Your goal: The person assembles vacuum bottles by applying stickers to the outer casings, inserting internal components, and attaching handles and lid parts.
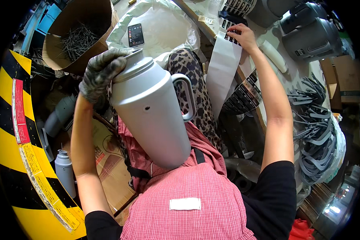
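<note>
My left hand (101, 73), in a mottled grey glove, grips the top rim of a large grey flask body (152, 110) with a side handle (187, 98), holding it tilted against my red checked apron (188, 188). My right hand (243, 37), bare, reaches forward to the bench and pinches a long white backing strip of dark stickers (224, 66) near its upper end. The strip hangs down over the bench edge.
A cardboard box of thin metal pins (78, 40) stands at the upper left. More grey flasks (65, 170) lie low on the left beside a yellow-and-black striped edge (12, 136). Grey jugs (312, 36) and a heap of grey handles (318, 136) are on the right. A phone (135, 35) lies on plastic wrap.
</note>
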A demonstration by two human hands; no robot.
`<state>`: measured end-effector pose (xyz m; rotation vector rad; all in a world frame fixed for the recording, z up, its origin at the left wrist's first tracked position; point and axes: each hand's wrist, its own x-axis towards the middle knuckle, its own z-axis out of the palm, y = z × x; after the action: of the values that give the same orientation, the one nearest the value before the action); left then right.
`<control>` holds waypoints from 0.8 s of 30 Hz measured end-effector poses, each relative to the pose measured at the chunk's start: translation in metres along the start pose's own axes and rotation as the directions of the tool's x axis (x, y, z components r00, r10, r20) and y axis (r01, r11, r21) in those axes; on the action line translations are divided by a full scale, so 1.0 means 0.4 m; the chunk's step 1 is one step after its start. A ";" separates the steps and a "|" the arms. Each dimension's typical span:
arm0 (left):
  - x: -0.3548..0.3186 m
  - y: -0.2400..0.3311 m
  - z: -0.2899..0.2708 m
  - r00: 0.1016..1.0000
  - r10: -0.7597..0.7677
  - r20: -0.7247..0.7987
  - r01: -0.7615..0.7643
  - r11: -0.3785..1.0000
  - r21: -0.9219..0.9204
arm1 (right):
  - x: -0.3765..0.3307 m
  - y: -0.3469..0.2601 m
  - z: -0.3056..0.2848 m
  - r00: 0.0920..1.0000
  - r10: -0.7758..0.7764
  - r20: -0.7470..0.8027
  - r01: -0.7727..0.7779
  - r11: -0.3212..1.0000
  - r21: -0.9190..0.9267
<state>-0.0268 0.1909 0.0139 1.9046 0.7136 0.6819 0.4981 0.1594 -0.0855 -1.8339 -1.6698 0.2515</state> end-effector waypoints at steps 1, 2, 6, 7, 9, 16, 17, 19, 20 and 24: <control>0.015 -0.004 0.012 0.999 0.029 -0.024 -0.027 0.996 0.085 | -0.002 -0.002 0.003 1.000 -0.005 -0.024 0.005 1.000 -0.009; 0.031 -0.007 0.023 0.999 0.033 -0.020 -0.032 0.996 0.082 | -0.003 -0.005 0.004 0.999 -0.012 -0.047 0.011 1.000 -0.020; 0.124 0.031 0.102 0.959 -0.244 -0.143 0.264 0.591 0.762 | 0.002 0.013 -0.010 1.000 0.018 -0.012 -0.019 1.000 -0.021; 0.140 0.027 0.126 0.947 -0.267 -0.179 0.308 0.592 0.745 | 0.005 0.005 -0.003 1.000 0.007 -0.011 -0.007 1.000 -0.019; 0.169 -0.032 0.145 0.937 -0.282 -0.205 0.340 0.607 0.718 | 0.007 -0.007 0.007 0.984 0.174 0.032 -0.175 0.984 0.031; 0.188 -0.229 0.139 0.969 -0.116 -0.216 0.217 0.818 0.532 | 0.009 0.011 0.015 0.993 -0.117 -0.019 0.117 0.993 -0.020; 0.189 -0.239 0.138 0.974 -0.120 -0.191 0.198 0.861 0.468 | 0.008 0.015 0.016 0.993 -0.119 -0.017 0.118 0.993 -0.022; 0.190 -0.241 0.146 0.985 -0.077 -0.154 0.124 0.937 0.325 | -0.002 0.036 0.013 0.988 -0.130 -0.083 0.125 0.990 -0.068; 0.188 -0.242 0.150 0.985 -0.075 -0.153 0.121 0.939 0.323 | -0.004 0.046 0.007 0.988 -0.130 -0.084 0.124 0.990 -0.072; 0.110 -0.185 0.161 0.986 -0.082 -0.145 0.084 0.996 0.011 | -0.035 -0.001 0.028 0.986 -0.051 -0.159 0.035 0.994 -0.101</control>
<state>0.0348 0.2129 -0.0711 1.8429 0.8878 0.7689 0.4892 0.1500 -0.0978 -1.8348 -1.6312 0.0018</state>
